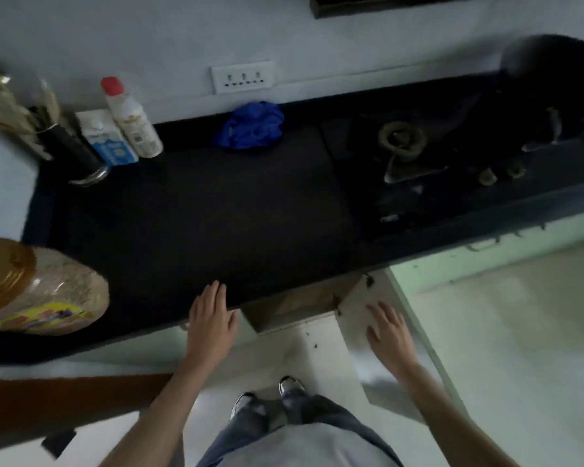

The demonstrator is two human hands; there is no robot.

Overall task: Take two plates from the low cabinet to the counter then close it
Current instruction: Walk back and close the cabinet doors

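Hands of a person reach forward as we look down from the head camera at a dark kitchen counter (196, 227). The left hand (211, 318) lies flat on the counter's front edge, fingers straight and pressed close together, holding nothing. The right hand (386, 332) is held over the pale cabinet door (353, 306), fingers straight and spread apart. We cannot tell whether it touches the door.

Between the two hands, just under the counter edge, we see the low cabinet (294, 303) with its door swung out toward the person. Its inside is a dim brown space, and we cannot make out plates in it.

On the counter's near left a clear jar with a brown lid (34, 288) lies tilted. At the far left stand a black utensil holder (71, 153), a white and blue carton (107, 139) and a white bottle with a red cap (129, 119), close together. A crumpled blue cloth (252, 126) sits by the back wall, below a wall socket (243, 76). To the right is a gas stove (418, 156) with a dark pan (553, 79) at its far end. Below, we see the person's shoes (267, 396) on a pale floor.
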